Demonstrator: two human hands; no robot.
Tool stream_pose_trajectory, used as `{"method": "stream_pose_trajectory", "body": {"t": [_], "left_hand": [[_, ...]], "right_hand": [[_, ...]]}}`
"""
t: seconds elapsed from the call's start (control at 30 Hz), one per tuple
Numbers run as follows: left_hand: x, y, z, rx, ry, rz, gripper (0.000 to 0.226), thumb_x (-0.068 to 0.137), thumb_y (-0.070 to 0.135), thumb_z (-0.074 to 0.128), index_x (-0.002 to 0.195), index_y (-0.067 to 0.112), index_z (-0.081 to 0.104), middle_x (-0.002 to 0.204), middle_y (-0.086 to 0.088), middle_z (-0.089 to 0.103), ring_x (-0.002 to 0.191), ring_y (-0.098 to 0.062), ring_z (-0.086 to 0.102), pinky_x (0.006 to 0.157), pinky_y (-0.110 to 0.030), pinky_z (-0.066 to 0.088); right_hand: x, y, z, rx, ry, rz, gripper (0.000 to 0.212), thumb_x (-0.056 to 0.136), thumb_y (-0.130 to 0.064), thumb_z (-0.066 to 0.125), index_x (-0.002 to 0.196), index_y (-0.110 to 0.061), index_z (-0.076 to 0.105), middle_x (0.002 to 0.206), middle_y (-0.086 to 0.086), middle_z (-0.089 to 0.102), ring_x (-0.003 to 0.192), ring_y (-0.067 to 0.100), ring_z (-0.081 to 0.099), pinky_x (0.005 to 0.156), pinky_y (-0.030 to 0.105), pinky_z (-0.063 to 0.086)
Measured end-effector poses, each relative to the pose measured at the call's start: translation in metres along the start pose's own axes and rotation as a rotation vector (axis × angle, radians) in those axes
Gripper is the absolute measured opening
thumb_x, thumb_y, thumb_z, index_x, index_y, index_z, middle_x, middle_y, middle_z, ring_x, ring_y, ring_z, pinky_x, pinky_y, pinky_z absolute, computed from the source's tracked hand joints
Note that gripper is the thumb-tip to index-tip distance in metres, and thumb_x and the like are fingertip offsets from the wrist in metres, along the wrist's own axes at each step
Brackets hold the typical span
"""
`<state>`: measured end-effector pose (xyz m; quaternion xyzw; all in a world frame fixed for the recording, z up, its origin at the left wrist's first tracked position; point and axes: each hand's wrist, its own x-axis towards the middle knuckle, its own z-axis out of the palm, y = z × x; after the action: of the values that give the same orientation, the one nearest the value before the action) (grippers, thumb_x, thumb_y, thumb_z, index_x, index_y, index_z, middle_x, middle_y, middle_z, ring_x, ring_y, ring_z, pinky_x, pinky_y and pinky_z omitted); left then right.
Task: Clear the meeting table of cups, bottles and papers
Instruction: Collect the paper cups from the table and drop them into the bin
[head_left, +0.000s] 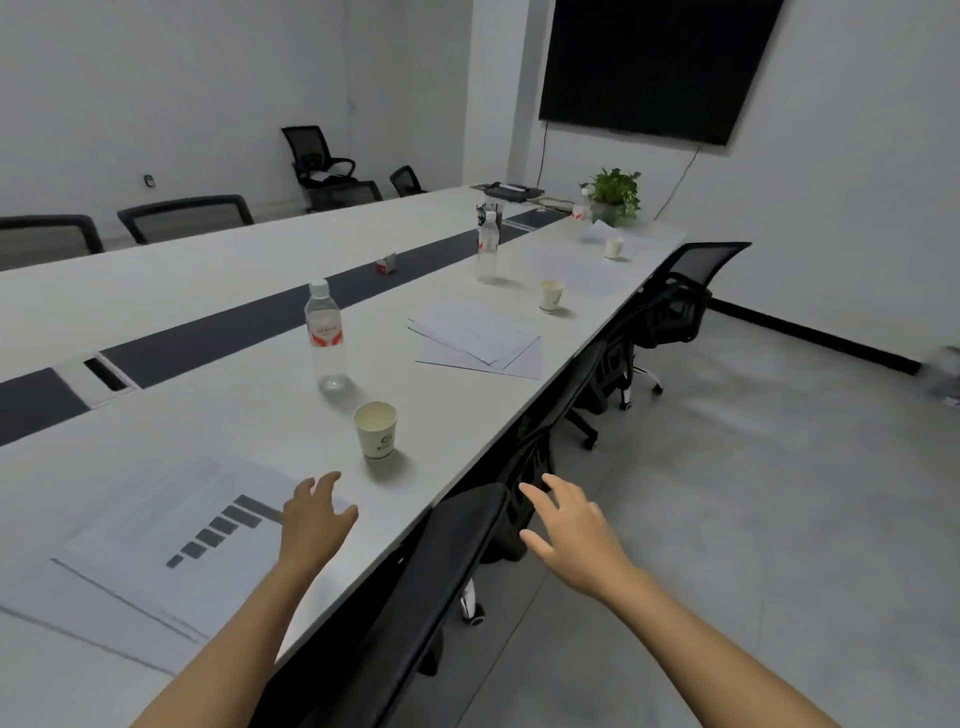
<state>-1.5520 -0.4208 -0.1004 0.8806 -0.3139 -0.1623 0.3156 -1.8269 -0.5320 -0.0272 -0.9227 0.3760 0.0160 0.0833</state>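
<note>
The task seems hardly begun: cups (375, 430), bottles (324, 338) and papers (171, 540) are all on the tabletop (249, 415), while the left hand (317, 514) and right hand (571, 535), fingers (330, 479) spread, hold nothing at lower centre.

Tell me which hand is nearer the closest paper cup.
Left. The left hand is over the table just short of the paper cup; the right hand is past the edge, above a chair.

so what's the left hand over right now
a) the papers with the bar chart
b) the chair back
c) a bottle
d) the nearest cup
a: the left hand is over the corner of the papers, fingers spread and holding nothing, short of the cup.
</note>
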Motion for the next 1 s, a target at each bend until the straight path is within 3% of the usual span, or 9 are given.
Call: {"method": "stream_pose_trajectory", "body": {"t": [0.23,0.4,0.5,0.6,0.67,0.73,0.83,0.9,1.0], "left_hand": [[0.105,0.031,0.032,0.049,-0.036,-0.074,0.057,0.088,0.017,0.054,0.141,0.023,0.034,0.153,-0.020,0.009,0.132,-0.044,0.028,0.103,-0.046,0.035],[0.147,0.023,0.050,0.015,-0.026,-0.125,0.054,0.082,0.025,0.066,0.132,0.020,0.047,0.151,-0.020,0.017,0.132,-0.042,0.028,0.104,-0.045,0.033],[0.158,0.020,0.063,-0.028,0.033,-0.086,0.030,0.079,0.019,0.069,0.106,0.008,0.064,0.133,-0.022,0.044,0.121,-0.040,0.040,0.091,-0.041,0.039],[0.159,0.030,0.071,-0.100,0.093,-0.030,0.021,0.075,0.015,0.074,0.073,-0.002,0.061,0.111,-0.020,0.055,0.099,-0.033,0.048,0.075,-0.033,0.035],[0.162,0.052,0.077,-0.155,0.112,0.041,0.027,0.073,0.013,0.076,0.063,0.001,0.054,0.113,-0.015,0.055,0.096,-0.026,0.047,0.075,-0.030,0.035],[0.162,0.084,0.081,-0.198,0.121,0.196,0.035,0.068,0.011,0.080,0.060,0.020,0.047,0.114,-0.011,0.056,0.096,-0.023,0.050,0.074,-0.027,0.037],[0.163,0.143,0.094,-0.157,0.048,0.477,0.049,0.062,0.025,0.079,0.075,0.046,0.037,0.114,0.003,0.053,0.094,-0.019,0.054,0.068,-0.014,0.039],[0.164,0.185,0.104,-0.154,-0.016,0.544,0.050,0.061,0.035,0.072,0.089,0.053,0.034,0.118,0.011,0.049,0.099,-0.013,0.053,0.076,-0.012,0.039],[0.169,0.243,0.129,-0.128,-0.094,0.665,0.069,0.059,0.054,0.062,0.119,0.052,0.028,0.125,0.022,0.041,0.113,0.007,0.040,0.092,-0.014,0.035]], "right_hand": [[0.108,0.015,-0.009,0.045,-0.017,-0.053,0.055,0.098,-0.038,0.035,0.149,-0.024,0.016,0.157,0.001,0.012,0.144,0.017,0.012,0.114,0.032,0.019],[0.141,0.031,-0.002,0.091,-0.045,-0.068,0.054,0.099,-0.036,0.035,0.148,-0.023,0.018,0.156,0.000,0.014,0.144,0.015,0.013,0.114,0.030,0.019],[0.156,0.048,0.001,0.113,-0.060,-0.049,0.053,0.099,-0.036,0.035,0.148,-0.023,0.020,0.156,-0.001,0.016,0.144,0.014,0.014,0.114,0.029,0.019],[0.173,0.062,0.001,0.132,-0.064,-0.058,0.051,0.099,-0.035,0.034,0.147,-0.023,0.022,0.155,-0.002,0.017,0.143,0.013,0.015,0.114,0.028,0.020],[0.186,0.074,-0.001,0.159,-0.059,-0.074,0.050,0.099,-0.034,0.035,0.146,-0.022,0.024,0.154,-0.002,0.019,0.143,0.014,0.016,0.113,0.029,0.021],[0.200,0.083,-0.005,0.191,-0.045,-0.100,0.050,0.099,-0.034,0.035,0.146,-0.022,0.025,0.153,-0.002,0.021,0.142,0.014,0.017,0.113,0.029,0.021],[0.217,0.107,-0.016,0.275,-0.005,-0.123,0.049,0.099,-0.035,0.036,0.145,-0.022,0.027,0.149,-0.003,0.029,0.138,0.014,0.025,0.113,0.028,0.024],[0.227,0.130,-0.028,0.391,0.006,-0.097,0.047,0.099,-0.035,0.035,0.144,-0.022,0.029,0.140,-0.003,0.043,0.128,0.013,0.039,0.107,0.027,0.032],[0.236,0.170,-0.047,0.667,0.028,0.036,0.044,0.098,-0.036,0.037,0.140,-0.020,0.037,0.100,-0.001,0.064,0.095,0.017,0.059,0.087,0.029,0.047]]}}
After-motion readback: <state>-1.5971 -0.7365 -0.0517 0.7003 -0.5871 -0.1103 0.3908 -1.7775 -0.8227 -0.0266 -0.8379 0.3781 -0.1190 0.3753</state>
